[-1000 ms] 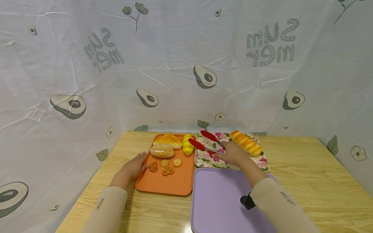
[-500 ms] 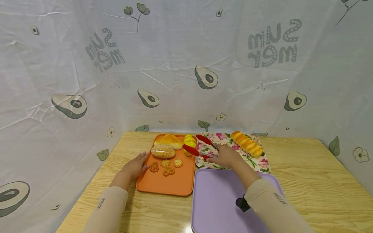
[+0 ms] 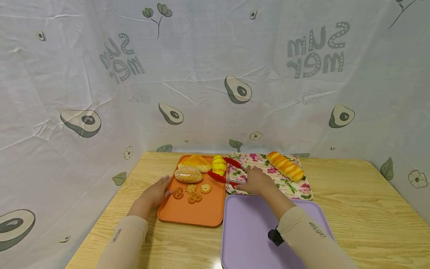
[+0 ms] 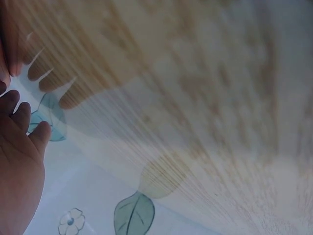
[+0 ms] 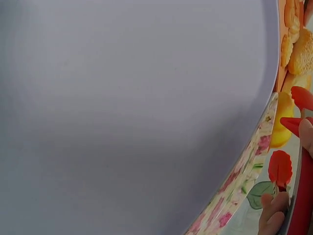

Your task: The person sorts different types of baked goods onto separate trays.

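My right hand (image 3: 256, 182) grips a pair of red-tipped tongs (image 3: 217, 177), its fingers curled round the handles above the left part of a flower-printed tray (image 3: 285, 191). The two tips of the tongs stand apart and point left towards a yellow, ridged bread roll (image 3: 219, 164), which lies at the back right corner of an orange tray (image 3: 188, 215). One tip is at the roll's right side, the other near its front end; I cannot tell whether either touches it.

My left hand (image 3: 156, 191) grasps nothing; its fingers are extended and rest along the left edge of the orange tray. On that tray, left of the yellow roll, a golden loaf (image 3: 195, 163) lies behind a seeded oval loaf (image 3: 188, 175). In front of these are a star-shaped cookie (image 3: 191, 189), a round cookie (image 3: 206, 188) and two pretzel-shaped cookies (image 3: 195, 198).

A long striped loaf (image 3: 285, 166) lies slantwise on the right part of the flower-printed tray. Nearer me, under my right forearm, is a lilac tray (image 3: 248, 224). All three trays sit on a pale wood-grain surface (image 3: 184, 246), before a whitish cloth (image 3: 201, 56) printed with avocados.
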{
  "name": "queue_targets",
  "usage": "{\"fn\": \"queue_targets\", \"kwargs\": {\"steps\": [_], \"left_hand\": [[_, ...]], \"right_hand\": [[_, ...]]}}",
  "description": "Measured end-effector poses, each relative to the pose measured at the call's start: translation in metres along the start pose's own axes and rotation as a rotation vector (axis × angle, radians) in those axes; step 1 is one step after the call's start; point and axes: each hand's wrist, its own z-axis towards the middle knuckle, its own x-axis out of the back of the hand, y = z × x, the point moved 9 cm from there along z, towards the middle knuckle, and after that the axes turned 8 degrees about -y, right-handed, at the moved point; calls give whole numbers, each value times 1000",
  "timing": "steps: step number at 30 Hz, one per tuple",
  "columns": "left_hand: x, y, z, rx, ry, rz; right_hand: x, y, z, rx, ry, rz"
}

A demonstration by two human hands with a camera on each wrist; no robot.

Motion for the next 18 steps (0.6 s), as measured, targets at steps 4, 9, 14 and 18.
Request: {"fn": "queue_targets", "kwargs": {"steps": [4, 9, 14, 18], "left_hand": [[0, 1, -1, 2, -3, -3], [0, 1, -1, 5, -5, -6], [1, 1, -1, 6, -1, -14], [0, 0, 0, 3, 2, -15]], "right_hand": [[-1, 0, 0, -21, -10, -11], [-4, 4, 2, -63, -16, -18], [-4, 5, 2, -66, -14, -12], [-4, 4, 2, -56, -13, -9]]}}
